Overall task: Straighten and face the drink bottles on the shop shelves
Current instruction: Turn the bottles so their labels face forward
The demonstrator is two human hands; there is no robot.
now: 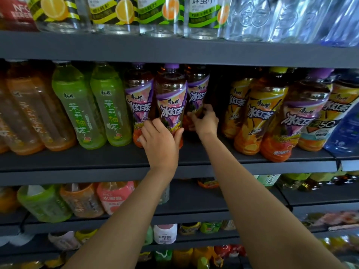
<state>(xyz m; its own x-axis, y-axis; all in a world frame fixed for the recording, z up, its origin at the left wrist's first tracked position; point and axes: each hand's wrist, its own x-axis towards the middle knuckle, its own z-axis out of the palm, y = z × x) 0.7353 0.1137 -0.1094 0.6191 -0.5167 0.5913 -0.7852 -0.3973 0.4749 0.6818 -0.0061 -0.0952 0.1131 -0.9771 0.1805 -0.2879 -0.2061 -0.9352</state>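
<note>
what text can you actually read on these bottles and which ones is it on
"冰红茶" on the purple-label bottle the left hand grips
"冰红茶" on the bottle the right hand holds
"冰红茶" on the yellow-label bottle
"茉莉柚茶" on the green bottle
"NFC" on the red label
Smaller print is too blurred.

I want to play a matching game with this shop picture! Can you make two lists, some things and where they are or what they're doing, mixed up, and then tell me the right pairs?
Things:
1. left hand
2. right hand
3. green bottles
4. clear bottles

Places or states:
A. top shelf, far right
B. left of the purple-label bottles
C. holds the front purple-label bottle
D. grips a purple-label bottle further back

Pairs: 1-C, 2-D, 3-B, 4-A
</note>
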